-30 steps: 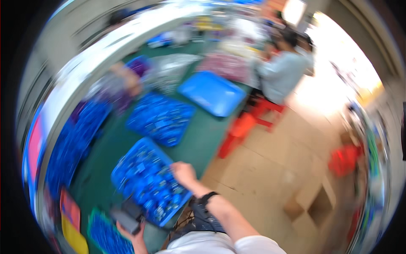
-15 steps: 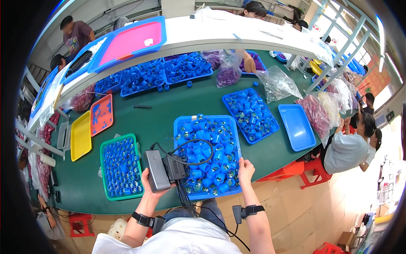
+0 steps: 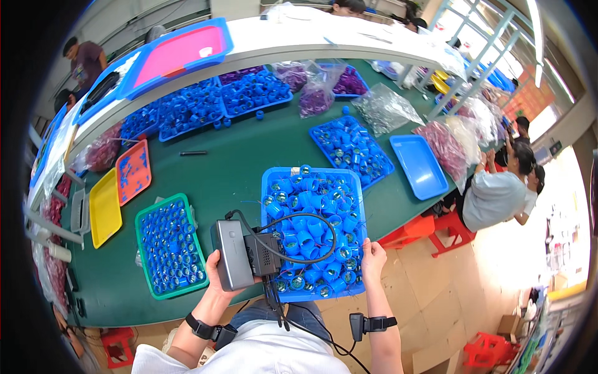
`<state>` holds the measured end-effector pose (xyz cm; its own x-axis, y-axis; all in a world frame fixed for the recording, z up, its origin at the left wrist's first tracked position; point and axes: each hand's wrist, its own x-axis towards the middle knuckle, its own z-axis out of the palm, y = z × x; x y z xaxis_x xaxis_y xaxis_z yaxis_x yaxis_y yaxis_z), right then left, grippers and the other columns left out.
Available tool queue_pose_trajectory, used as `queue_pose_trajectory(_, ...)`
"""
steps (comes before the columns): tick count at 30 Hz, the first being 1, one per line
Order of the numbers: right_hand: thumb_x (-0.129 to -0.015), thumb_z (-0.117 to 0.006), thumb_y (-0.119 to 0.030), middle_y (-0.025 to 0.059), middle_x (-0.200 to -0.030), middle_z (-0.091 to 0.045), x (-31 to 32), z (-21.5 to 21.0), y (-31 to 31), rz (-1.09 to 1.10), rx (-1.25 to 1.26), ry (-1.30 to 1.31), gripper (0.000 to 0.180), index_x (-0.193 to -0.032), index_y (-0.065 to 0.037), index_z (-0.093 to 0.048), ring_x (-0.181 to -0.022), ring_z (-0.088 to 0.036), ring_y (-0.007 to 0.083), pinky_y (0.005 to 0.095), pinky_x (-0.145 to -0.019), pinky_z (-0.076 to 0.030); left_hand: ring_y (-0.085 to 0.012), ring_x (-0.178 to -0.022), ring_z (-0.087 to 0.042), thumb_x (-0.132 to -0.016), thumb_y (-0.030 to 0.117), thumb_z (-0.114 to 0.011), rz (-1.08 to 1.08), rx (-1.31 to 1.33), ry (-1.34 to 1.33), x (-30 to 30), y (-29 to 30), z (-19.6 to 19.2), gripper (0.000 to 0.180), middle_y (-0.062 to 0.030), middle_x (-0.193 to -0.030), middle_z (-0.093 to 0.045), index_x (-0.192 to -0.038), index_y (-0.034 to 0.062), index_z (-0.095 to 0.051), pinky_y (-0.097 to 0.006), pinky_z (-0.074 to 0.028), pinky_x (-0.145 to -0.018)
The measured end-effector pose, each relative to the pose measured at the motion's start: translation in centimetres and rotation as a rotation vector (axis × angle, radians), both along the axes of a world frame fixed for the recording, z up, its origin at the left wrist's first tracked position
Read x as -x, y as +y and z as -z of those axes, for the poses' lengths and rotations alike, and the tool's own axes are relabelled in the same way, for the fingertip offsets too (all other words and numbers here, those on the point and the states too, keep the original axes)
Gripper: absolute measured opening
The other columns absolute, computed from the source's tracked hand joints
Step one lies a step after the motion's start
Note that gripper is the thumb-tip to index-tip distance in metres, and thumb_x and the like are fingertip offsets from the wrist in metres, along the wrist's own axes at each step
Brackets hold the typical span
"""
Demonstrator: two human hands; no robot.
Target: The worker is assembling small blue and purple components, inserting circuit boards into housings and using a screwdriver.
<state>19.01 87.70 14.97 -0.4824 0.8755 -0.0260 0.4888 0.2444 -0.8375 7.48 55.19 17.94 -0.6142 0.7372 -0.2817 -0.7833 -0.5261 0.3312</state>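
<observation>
Both extended, I see the right hand [image 3: 374, 260] gripping the blue tray [image 3: 355, 198] at four o'clock, left hand [image 3: 216, 277] at eight, hold unclear.

on the green table [image 3: 243, 165] lie a green rectangular plastic tray [image 3: 185, 290], a shallow blue rectangular tray [image 3: 419, 165] and a thin black rod [image 3: 194, 153].
</observation>
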Motion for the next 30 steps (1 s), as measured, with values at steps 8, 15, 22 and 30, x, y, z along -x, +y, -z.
queue_pose_trajectory(8, -0.088, -0.058, -0.032, -0.0053, -0.053, -0.034, -10.3, -0.6, -1.2, 0.288, 0.018, 0.02, 0.045, -0.055, -0.005, -0.042, -0.052, -0.027, 0.0061, 0.0265, -0.044, -0.021, -0.0337, -0.121, -0.04, -0.063, 0.058, -0.061, 0.315, -0.009, -0.074, -0.8, 2.8, -1.1, 0.088, -0.0132, -0.133, -0.039, -0.135, 0.0134, -0.034, -0.062, -0.03, -0.093)
queue_pose_trajectory(15, -0.088, -0.056, -0.032, 0.0001, -0.049, -0.038, -20.1, -2.9, -3.7, 0.586, -0.001, -0.035, 0.045, -0.059, 0.001, -0.047, -0.051, -0.032, 0.0089, 0.0302, -0.045, -0.027, -0.0332, -0.12, -0.041, -0.063, 0.058, -0.062, 0.617, -0.066, -0.08, -3.2, 7.9, -2.0, 0.09, -0.0132, -0.134, -0.038, -0.135, 0.0114, -0.033, -0.062, -0.035, -0.09)
queue_pose_trajectory(22, -0.087, -0.057, -0.033, -0.0001, -0.05, -0.036, -30.2, -3.0, -5.2, 0.825, -0.029, -0.022, 0.046, -0.058, 0.0, -0.045, -0.052, -0.031, 0.0087, 0.0297, -0.046, -0.027, -0.0361, -0.116, -0.045, -0.066, 0.058, -0.06, 0.851, -0.055, -0.07, -8.6, 14.0, -0.7, 0.083, -0.0148, -0.131, -0.041, -0.13, 0.0107, -0.04, -0.063, -0.037, -0.088)
queue_pose_trajectory(30, -0.087, -0.055, -0.02, -0.0043, -0.057, -0.039, -38.6, -1.8, -6.1, 0.853, -0.057, 0.045, 0.034, -0.059, -0.004, -0.045, -0.056, -0.035, 0.0072, 0.027, -0.049, -0.028, -0.0327, -0.103, -0.054, -0.065, 0.043, -0.059, 0.963, -0.007, -0.22, -14.5, 16.9, -2.4, 0.069, -0.0135, -0.119, -0.053, -0.123, 0.008, -0.048, -0.056, -0.048, -0.075)
